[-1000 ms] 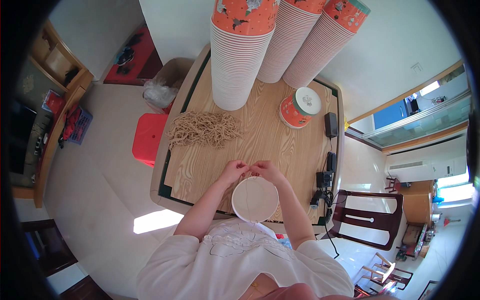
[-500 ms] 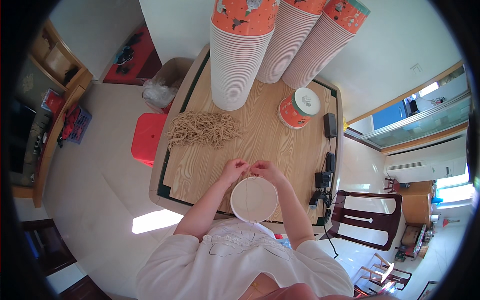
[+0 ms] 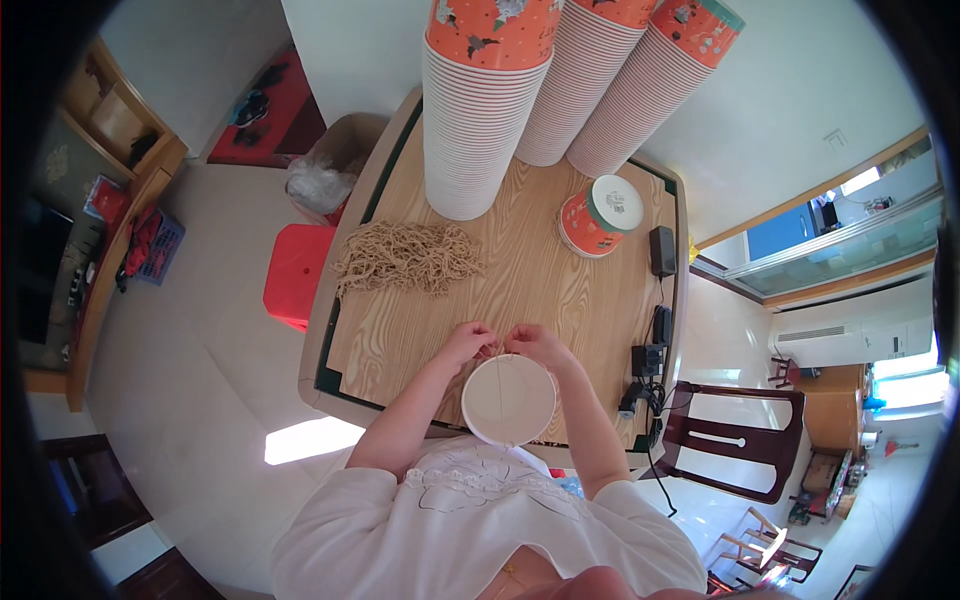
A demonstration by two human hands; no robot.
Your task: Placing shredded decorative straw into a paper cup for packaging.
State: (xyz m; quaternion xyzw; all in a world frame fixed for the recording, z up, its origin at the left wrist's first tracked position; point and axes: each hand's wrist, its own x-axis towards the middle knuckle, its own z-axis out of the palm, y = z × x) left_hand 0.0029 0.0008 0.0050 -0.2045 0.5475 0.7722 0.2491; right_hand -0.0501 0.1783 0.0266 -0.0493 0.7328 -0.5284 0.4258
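A white paper bucket [image 3: 525, 410] is close against my body at the table's near edge, its round opening facing up. A thin string [image 3: 502, 385] crosses that opening from the near rim to the far one. At the far rim my left hand [image 3: 472, 342] is closed in a pinch on the string's end. Just to its right, my right hand [image 3: 537, 346] is pinched too, by the same rim; the string between the fingers is too fine to follow. A loose heap of tan string [image 3: 410, 258] lies farther off to the left.
Three tall stacks of paper buckets [image 3: 470, 140] rise at the table's far side. An orange bucket [image 3: 592, 222] stands upside down at the right. Black power adapters and cables [image 3: 648, 360] line the right edge. A red stool [image 3: 300, 275] is left of the table, a dark chair [image 3: 735, 440] right.
My hands have drawn slightly apart at the bucket's far rim. The string over the opening now looks straighter.
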